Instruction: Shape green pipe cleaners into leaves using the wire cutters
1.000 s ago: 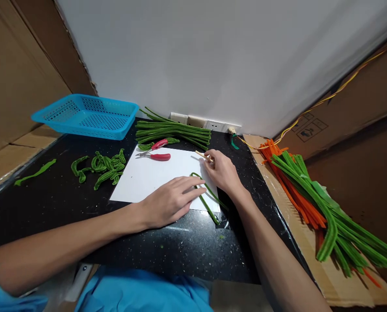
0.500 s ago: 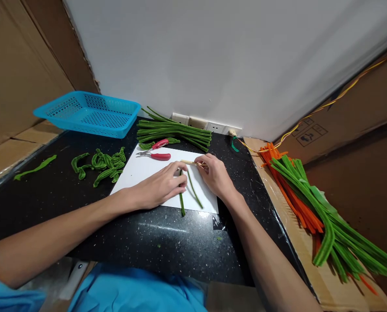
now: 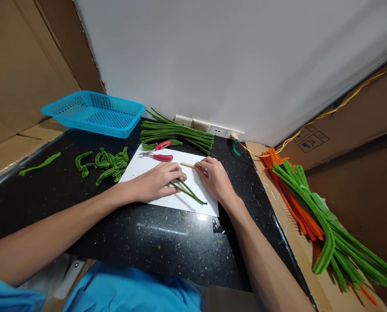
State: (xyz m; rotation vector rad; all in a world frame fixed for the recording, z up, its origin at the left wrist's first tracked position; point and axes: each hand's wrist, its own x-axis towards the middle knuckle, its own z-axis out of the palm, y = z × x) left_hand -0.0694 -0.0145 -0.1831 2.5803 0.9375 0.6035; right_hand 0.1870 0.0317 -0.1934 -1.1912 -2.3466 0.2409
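Observation:
My left hand (image 3: 156,181) rests over the white sheet (image 3: 208,207), its fingers closed on a dark green pipe cleaner (image 3: 190,193). Two thin green lengths come out below the fingers and meet near the sheet's front edge; whether they are one folded stem I cannot tell. To the right, my right hand (image 3: 216,177) pinches a pale wooden stick (image 3: 187,165), whose free end points left. Red-handled cutting pliers (image 3: 162,157) lie spread on the sheet, behind my left hand. A bundle of dark green pipe cleaners (image 3: 177,133) lies behind the sheet.
Twisted green pieces (image 3: 110,160) lie left of the sheet, with a flat green strip (image 3: 40,164) farther left. A blue basket (image 3: 128,131) stands at the back left. Orange stems (image 3: 305,216) and bright green stems (image 3: 330,225) lie on cardboard at right. Wall sockets (image 3: 217,131) line the back.
The green lengths under my left hand have swung to the right and now meet at their lower ends. My right hand still pinches the stick. The view has shifted slightly.

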